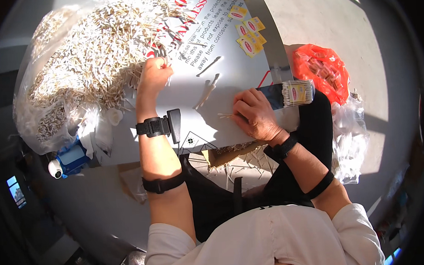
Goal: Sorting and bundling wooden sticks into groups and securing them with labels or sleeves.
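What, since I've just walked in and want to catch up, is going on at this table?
A person is handling thin white cotton swabs at a smooth, pale grey tabletop. The left hand is at the edge of a big loose heap of them; whether it grips any is hard to tell. The right hand holds a few, their ends sticking out leftward. To its right lies a clear, yellow-labelled packet of swabs; small yellow-and-white cards lie farther back.

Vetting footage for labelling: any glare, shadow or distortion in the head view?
Head view: strong sunlight on the cotton swab heap; sharp-edged shadows across the work surface; fisheye bowing on its right edge; corners fall to black.
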Tool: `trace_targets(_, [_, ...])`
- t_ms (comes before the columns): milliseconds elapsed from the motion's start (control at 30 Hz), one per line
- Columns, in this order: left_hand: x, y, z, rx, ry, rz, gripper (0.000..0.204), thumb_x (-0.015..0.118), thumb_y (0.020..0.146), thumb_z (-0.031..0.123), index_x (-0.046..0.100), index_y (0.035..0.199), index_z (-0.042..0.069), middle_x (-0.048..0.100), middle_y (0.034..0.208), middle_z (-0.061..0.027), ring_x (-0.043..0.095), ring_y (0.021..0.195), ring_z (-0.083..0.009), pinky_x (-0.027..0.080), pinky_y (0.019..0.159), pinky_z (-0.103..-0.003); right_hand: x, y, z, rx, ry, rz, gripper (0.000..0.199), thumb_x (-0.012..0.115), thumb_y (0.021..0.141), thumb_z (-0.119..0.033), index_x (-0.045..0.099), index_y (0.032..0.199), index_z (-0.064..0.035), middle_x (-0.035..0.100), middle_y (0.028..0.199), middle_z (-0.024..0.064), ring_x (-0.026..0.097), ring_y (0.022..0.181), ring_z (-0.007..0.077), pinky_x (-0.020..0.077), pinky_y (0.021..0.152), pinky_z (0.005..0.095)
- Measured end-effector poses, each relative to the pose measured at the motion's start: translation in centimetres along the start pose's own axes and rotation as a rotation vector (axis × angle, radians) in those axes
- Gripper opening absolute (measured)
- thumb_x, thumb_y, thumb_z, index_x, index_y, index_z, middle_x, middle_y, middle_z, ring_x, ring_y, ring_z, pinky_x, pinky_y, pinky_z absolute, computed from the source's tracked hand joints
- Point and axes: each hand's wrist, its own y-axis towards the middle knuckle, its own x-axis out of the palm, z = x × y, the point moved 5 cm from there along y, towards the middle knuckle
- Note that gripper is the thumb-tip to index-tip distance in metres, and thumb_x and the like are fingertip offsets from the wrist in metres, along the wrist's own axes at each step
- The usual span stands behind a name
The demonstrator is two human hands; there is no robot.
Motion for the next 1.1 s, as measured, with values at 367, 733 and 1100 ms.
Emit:
trace_targets(367, [3.6, -0.7, 1.8, 0.112, 0.262, 0.015, 0.015, 0.067, 0.075, 0.016, 0.062, 0.073, 0.003, 0.059, 0.062, -0.0159, 0.06, 0.058, -0.0289, 0.045, 0.057, -0.041, 0.1, -0.3, 0.0, -0.031, 0.038, -0.015, 0.014, 0.07, 0.074, -0.012, 0.06, 0.084, -0.0095, 0.056, 0.099, 0.0032, 0.052, 0.097, 0.0265, 0.0414, 0.084, 0.0388])
trace_targets(733, [6.2, -2.2, 3.5, 0.153, 0.447, 0.396, 0.02, 0.067, 0.079, 0.022, 0.061, 0.079, 0.003, 0.066, 0.09, -0.0172, 0.058, 0.097, -0.038, 0.046, 0.084, -0.049, 0.3, -0.2, 0.0, -0.053, 0.039, 0.004, 0.014, 0.07, 0.074, -0.011, 0.06, 0.084, -0.0095, 0.056, 0.098, 0.0039, 0.053, 0.097, 0.0274, 0.0419, 0.085, 0.0391])
trace_targets(1100, [8.8, -6.1, 4.4, 0.316, 0.292, 0.086, 0.009, 0.068, 0.076, 0.009, 0.062, 0.073, 0.004, 0.062, 0.082, -0.0115, 0.058, 0.09, -0.0353, 0.047, 0.077, -0.046, 0.6, -0.1, 0.5, -0.047, 0.021, 0.057, 0.014, 0.07, 0.073, -0.011, 0.06, 0.081, -0.0094, 0.057, 0.095, 0.0039, 0.054, 0.094, 0.0273, 0.0438, 0.083, 0.0389])
